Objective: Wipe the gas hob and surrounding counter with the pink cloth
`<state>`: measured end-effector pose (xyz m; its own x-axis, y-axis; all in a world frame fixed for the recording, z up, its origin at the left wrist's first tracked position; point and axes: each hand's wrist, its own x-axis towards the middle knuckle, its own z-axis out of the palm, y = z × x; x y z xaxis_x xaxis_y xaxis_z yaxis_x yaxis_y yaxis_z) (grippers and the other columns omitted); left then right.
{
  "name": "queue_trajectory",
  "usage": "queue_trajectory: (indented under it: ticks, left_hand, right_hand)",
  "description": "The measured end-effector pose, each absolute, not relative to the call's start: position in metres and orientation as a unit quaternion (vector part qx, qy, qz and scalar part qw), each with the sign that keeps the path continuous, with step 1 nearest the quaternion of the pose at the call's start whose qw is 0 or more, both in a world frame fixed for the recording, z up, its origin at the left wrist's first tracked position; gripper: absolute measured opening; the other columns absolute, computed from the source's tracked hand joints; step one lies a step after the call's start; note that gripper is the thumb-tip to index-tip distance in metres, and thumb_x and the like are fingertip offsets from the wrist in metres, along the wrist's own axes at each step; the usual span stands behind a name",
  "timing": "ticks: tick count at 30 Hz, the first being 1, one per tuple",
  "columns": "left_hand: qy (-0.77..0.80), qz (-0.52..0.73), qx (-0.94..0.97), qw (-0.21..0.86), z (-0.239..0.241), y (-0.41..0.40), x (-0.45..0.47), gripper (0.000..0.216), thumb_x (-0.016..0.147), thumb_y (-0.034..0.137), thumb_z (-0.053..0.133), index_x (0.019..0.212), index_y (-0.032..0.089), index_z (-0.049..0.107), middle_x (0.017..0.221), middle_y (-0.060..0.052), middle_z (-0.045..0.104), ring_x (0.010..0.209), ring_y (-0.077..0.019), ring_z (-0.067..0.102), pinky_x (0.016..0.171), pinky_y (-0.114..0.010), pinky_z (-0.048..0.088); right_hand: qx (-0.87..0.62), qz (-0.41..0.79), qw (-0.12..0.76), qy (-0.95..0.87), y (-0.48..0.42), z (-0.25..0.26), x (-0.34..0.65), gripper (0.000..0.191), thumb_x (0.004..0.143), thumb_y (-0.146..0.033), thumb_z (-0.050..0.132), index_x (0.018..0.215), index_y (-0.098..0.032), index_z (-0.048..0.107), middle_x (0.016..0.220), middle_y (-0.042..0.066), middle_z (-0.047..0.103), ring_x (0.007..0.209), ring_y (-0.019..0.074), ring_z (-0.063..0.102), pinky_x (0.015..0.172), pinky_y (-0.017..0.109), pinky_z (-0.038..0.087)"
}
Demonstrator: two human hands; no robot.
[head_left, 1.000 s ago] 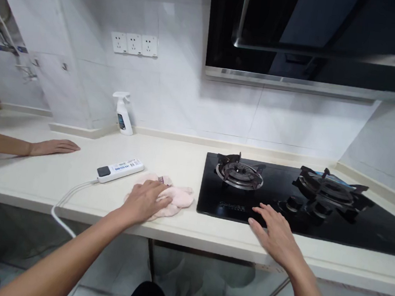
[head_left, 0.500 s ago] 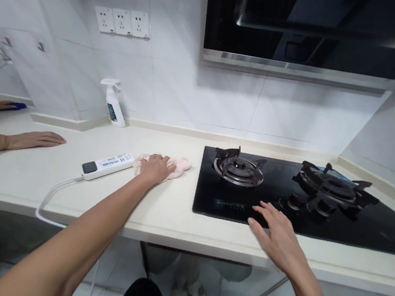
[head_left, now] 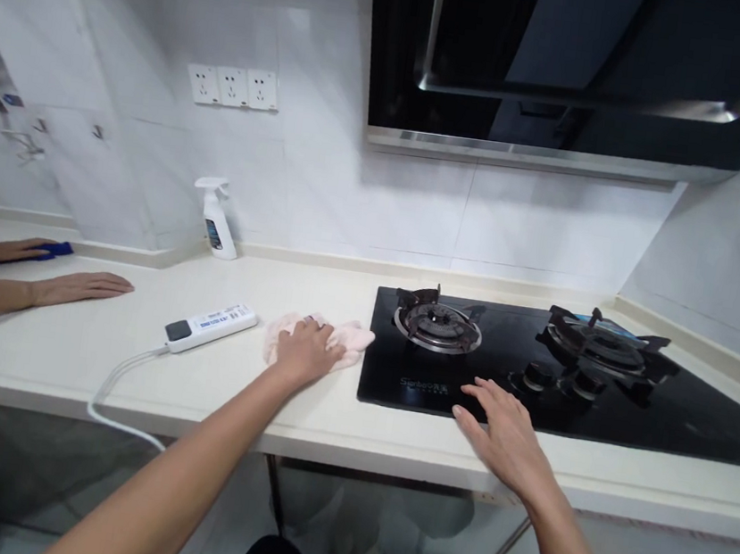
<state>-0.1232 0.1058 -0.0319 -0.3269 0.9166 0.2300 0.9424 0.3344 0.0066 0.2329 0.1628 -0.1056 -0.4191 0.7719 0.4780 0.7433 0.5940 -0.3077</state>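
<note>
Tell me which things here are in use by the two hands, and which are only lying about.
In use: left hand pressing the fluffy pink cloth on the cream stone counter; right hand flat across the black glass hob's edge.
Lying about: white plastic power strip, white spray bottle, a co-worker's blue cloth.

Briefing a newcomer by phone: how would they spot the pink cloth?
Find the black gas hob in the cream counter. At its left edge lies the cloth, under the left hand. Unlike the white power strip beside it, it is pink and crumpled.

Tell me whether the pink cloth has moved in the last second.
Yes: the pink cloth slid away from the power strip toward the hob.
</note>
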Motion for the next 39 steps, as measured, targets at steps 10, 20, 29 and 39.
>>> queue_trajectory:
  ticks: [10, 20, 29, 39]
  left_hand:
    - [-0.748, -0.108, -0.640, 0.140, -0.043, 0.022, -0.088, 0.039, 0.101, 0.052, 0.042, 0.115, 0.025, 0.066, 0.122, -0.012, 0.069, 0.117, -0.0329, 0.059, 0.093, -0.046, 0.043]
    - [-0.788, -0.119, -0.592, 0.121, -0.041, -0.008, -0.158, 0.043, 0.096, 0.055, 0.045, 0.118, 0.027, 0.068, 0.123, -0.008, 0.071, 0.119, -0.0307, 0.060, 0.095, -0.044, 0.046]
    - [-0.848, -0.072, -0.497, 0.172, -0.038, -0.008, -0.182, 0.051, 0.095, 0.056, 0.043, 0.127, 0.022, 0.066, 0.133, -0.014, 0.067, 0.129, -0.0376, 0.056, 0.099, -0.053, 0.047]
    - [-0.794, -0.091, -0.566, 0.202, -0.049, 0.000, -0.087, 0.043, 0.098, 0.051, 0.044, 0.123, 0.024, 0.066, 0.122, -0.016, 0.070, 0.115, -0.0372, 0.060, 0.090, -0.055, 0.046]
  right_hand:
    - [-0.444, 0.028, 0.300, -0.844, 0.167, -0.110, 0.236, 0.046, 0.100, -0.053, 0.046, 0.132, -0.025, 0.064, 0.149, 0.010, 0.056, 0.146, 0.0311, 0.042, 0.121, 0.058, 0.031]
    - [-0.444, 0.034, 0.301, -0.843, 0.167, -0.110, 0.239, 0.046, 0.101, -0.053, 0.047, 0.132, -0.024, 0.065, 0.150, 0.010, 0.056, 0.147, 0.0319, 0.042, 0.122, 0.059, 0.030]
    - [-0.447, 0.025, 0.298, -0.843, 0.164, -0.109, 0.236, 0.048, 0.100, -0.053, 0.045, 0.131, -0.023, 0.065, 0.150, 0.011, 0.055, 0.147, 0.0320, 0.041, 0.122, 0.059, 0.028]
    - [-0.456, 0.019, 0.285, -0.843, 0.161, -0.105, 0.231, 0.048, 0.101, -0.050, 0.045, 0.132, -0.020, 0.065, 0.151, 0.013, 0.054, 0.148, 0.0326, 0.040, 0.122, 0.059, 0.029]
